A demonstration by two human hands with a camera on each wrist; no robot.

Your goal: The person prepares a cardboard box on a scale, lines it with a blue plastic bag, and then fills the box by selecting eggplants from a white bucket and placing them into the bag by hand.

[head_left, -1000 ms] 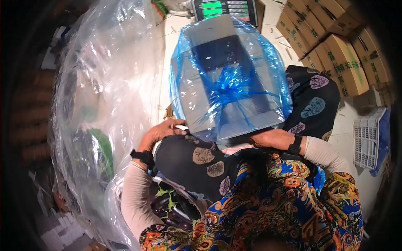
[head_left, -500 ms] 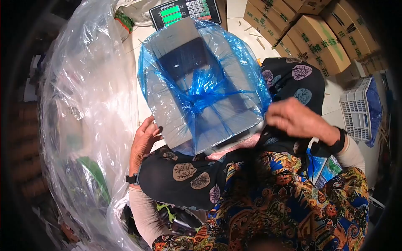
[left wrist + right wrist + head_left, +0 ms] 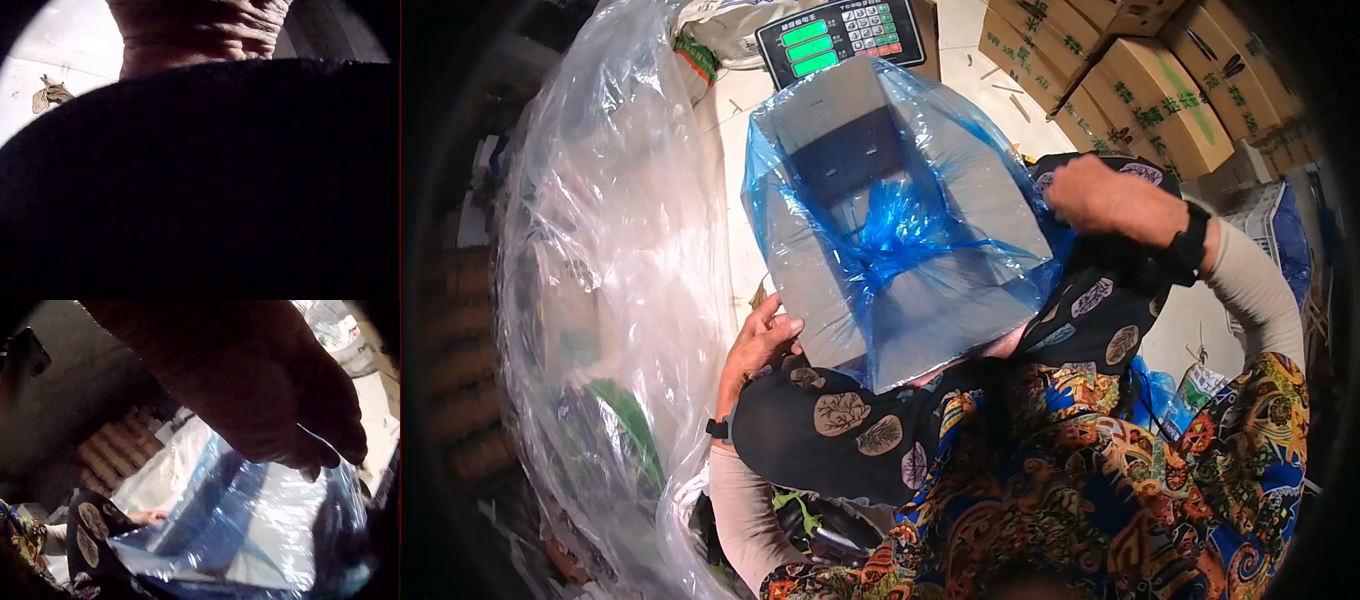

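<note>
A carton with pale flaps rests at the person's lap, draped in a thin blue plastic bag whose film gathers into a bunch in the middle. At the bag's right edge, the right hand pinches the film with curled fingers, raised above the thigh. The right wrist view has those fingers dark against the shiny film. On the opposite side, the left hand lies against the carton's left flap, fingers loosely bent and thumb pointing toward it. Mostly dark sleeve or band fills the left wrist view.
Beyond the carton stands a digital scale with green displays. Printed cardboard boxes are stacked at the upper right. A large clear plastic sheet covers the left side. Eggplants lie beside the left forearm, and a white crate stands far right.
The right hand has come from under the carton's near right corner up to the bag's right edge, drawing film outward. The left hand has shifted slightly along the left flap.
</note>
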